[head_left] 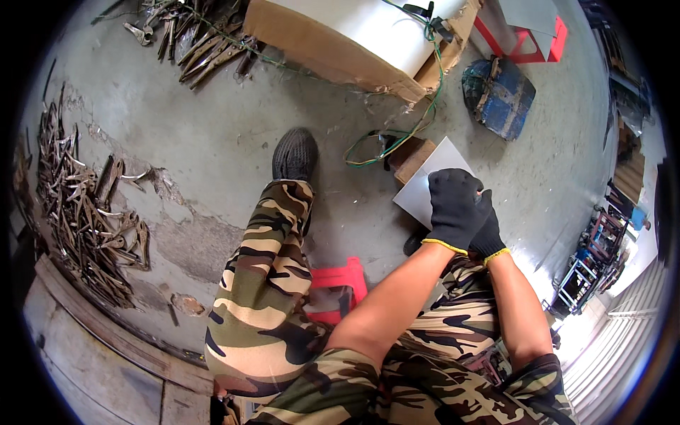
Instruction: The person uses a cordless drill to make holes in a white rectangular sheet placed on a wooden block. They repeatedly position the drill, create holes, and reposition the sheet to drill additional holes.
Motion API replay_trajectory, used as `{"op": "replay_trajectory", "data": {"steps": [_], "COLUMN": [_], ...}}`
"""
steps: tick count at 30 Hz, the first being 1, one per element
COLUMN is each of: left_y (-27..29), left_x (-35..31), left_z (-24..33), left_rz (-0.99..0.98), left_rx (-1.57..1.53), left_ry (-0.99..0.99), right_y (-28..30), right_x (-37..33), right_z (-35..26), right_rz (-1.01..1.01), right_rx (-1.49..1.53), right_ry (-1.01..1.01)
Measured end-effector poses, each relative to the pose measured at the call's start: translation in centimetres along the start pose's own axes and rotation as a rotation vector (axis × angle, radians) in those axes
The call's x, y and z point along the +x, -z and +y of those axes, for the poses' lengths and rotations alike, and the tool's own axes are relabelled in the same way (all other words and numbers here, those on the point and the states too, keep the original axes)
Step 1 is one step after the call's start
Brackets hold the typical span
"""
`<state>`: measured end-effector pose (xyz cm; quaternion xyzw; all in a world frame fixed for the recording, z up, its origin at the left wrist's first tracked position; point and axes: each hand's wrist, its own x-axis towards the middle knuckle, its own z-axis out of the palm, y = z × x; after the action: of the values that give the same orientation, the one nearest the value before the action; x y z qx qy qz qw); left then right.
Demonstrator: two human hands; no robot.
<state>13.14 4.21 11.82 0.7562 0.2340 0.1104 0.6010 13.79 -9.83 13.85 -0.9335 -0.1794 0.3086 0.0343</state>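
Observation:
My left hand (453, 205), in a black knit glove with a yellow cuff, is closed in a fist over a pale square plate (416, 200). My right hand (487, 230), gloved the same way, is pressed against it on the right, its fingers curled and mostly hidden. What the two hands hold between them, if anything, cannot be made out. Beside the far left edge of the plate is a brown block (414, 161), partly covered by it. A loop of green and yellow cable (368, 161) lies on the floor left of the block.
Heaps of used pliers-like tools (92, 212) lie at the left, with more tools (212, 53) at the far left. A large cardboard box (326, 53) stands ahead. A battered blue container (506, 99) is at the far right. A red stool (340, 283) sits between my legs.

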Motion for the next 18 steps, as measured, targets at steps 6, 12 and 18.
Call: {"op": "replay_trajectory", "data": {"steps": [6, 12, 18], "left_y": [0.1, 1.1, 1.0], "left_x": [-0.3, -0.2, -2.6], "left_z": [-0.1, -0.4, -5.7], "left_rz": [0.004, -0.152, 0.141], "left_rx": [-0.049, -0.082, -0.635], "left_ry": [-0.022, 0.017, 0.387], "right_y": [-2.7, -1.5, 1.3], "right_x": [-0.5, -0.6, -0.6], "right_z": [3.1, -0.1, -4.4], "right_rz": [-0.054, 0.113, 0.042], "right_rx": [-0.003, 0.097, 0.160], "right_ry": [-0.021, 0.031, -0.262]}}
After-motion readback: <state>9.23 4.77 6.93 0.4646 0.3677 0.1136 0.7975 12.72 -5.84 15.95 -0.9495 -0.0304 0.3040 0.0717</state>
